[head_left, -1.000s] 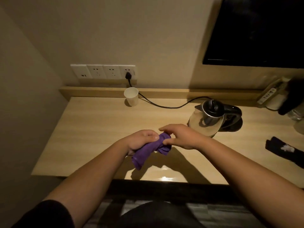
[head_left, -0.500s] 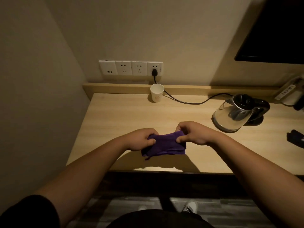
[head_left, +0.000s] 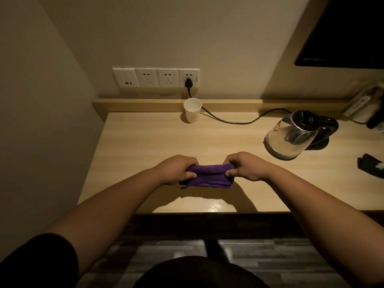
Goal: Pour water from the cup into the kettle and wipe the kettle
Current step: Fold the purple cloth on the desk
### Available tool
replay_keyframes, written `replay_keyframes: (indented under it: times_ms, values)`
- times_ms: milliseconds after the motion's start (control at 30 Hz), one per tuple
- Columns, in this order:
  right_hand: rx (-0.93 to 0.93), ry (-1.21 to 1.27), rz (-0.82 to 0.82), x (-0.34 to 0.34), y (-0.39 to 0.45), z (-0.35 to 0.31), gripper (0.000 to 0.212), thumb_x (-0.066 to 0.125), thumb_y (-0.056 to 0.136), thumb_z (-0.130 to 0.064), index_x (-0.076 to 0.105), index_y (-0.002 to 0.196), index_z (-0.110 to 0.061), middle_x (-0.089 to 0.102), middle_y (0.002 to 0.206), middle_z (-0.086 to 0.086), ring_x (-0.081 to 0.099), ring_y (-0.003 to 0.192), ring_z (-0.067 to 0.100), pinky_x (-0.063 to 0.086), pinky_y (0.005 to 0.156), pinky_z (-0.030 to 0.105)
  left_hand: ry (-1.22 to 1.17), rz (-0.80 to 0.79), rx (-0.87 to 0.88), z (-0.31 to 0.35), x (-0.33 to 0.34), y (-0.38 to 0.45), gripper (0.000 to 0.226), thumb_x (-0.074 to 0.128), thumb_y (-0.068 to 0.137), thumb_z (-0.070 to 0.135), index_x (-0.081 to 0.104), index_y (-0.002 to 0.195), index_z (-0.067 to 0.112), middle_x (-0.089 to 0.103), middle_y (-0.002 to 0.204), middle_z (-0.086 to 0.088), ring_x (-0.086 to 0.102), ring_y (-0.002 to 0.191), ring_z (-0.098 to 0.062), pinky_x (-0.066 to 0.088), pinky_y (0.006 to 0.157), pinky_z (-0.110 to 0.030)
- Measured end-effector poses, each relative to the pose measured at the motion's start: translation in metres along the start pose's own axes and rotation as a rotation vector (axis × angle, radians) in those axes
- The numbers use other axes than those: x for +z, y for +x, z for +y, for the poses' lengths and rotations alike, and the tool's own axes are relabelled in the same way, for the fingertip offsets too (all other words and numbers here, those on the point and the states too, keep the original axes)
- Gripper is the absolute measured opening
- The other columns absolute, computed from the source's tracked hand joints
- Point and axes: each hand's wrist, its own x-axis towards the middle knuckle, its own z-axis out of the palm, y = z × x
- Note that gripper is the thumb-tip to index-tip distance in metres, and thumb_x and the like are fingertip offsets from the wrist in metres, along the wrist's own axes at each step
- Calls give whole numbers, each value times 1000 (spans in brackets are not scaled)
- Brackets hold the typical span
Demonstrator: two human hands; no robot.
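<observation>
A folded purple cloth [head_left: 208, 177] is stretched between my two hands just above the front middle of the wooden desk [head_left: 145, 146]. My left hand [head_left: 178, 170] grips its left end and my right hand [head_left: 245, 166] pinches its right end. A glass kettle [head_left: 291, 137] with a black lid and handle sits on its base at the right of the desk, lid closed, about a hand's width beyond my right hand. A white paper cup [head_left: 192, 110] stands upright at the back of the desk, against the raised ledge.
A black power cord [head_left: 230, 120] runs from the wall sockets [head_left: 155, 77] behind the cup to the kettle base. A dark object [head_left: 372, 166] lies at the desk's right edge. A wall closes the left side; a dark screen [head_left: 349, 34] hangs upper right.
Both hands have drawn the cloth from a crumpled bunch into a flat, stretched fold. My view has turned left, so the kettle now appears farther right.
</observation>
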Motion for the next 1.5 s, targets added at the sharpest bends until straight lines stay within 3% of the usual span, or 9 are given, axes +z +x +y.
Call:
replay_keyframes:
  times_ms: [267,433,600,833,1033,1133,1200,1267,1500]
  values:
    - [-68,-346,295,18,33,46,14,62,89,-8,63,103,-8,61,105,11,58,90,29,48,78,42,350,201,-46,2,38,45,21,57,81,15,56,97,29,58,90,5,54,77,-17,40,61,-33]
    - [-231,-592,206,52,21,72,33,39,91,-30,62,101,-8,63,101,13,57,86,29,48,74,42,498,112,32,-2,96,44,24,56,88,12,57,113,14,61,112,-8,57,99,-26,44,81,-36]
    - [-292,-663,88,85,-6,105,45,59,89,-42,67,111,-3,64,120,19,62,104,36,54,87,43,473,-81,-25,-15,135,13,63,32,101,44,15,153,11,6,160,-12,7,147,-27,7,117,-43]
    - [-137,-742,-113,97,-19,119,82,14,97,-66,12,157,-9,5,166,12,2,152,26,-2,120,48,495,-129,-92,-11,146,2,79,9,93,66,-6,153,15,-13,160,-6,-14,146,-21,-12,115,-45]
    - [-104,-661,-38,92,-21,102,77,24,99,-62,8,158,-15,4,167,7,4,152,25,0,121,45,453,-64,-112,-4,133,-1,74,18,96,60,5,154,17,-3,161,-4,-8,147,-20,-8,116,-45]
    - [-190,-586,125,84,-15,81,60,45,98,-45,37,149,-13,41,153,12,41,137,28,30,114,41,396,90,-77,7,122,3,57,38,95,45,36,145,18,37,151,-4,34,137,-23,22,112,-42]
    - [-205,-544,152,79,-8,64,38,45,99,-38,59,128,-18,63,127,7,58,111,23,45,93,36,342,119,-78,17,111,8,30,42,93,38,55,115,22,63,116,-3,56,96,-19,42,81,-35]
    - [-86,-505,68,71,4,47,31,40,100,-38,65,104,-19,68,102,3,61,90,20,46,74,33,229,-46,-189,25,95,15,21,39,94,37,54,93,23,63,92,-2,53,76,-17,37,63,-33]
    - [323,-170,-567,32,40,8,26,55,97,-35,58,76,-19,55,70,-2,51,54,11,40,52,23,-208,-707,-564,27,39,32,37,46,98,41,64,101,8,65,86,-2,64,78,-16,51,71,-29]
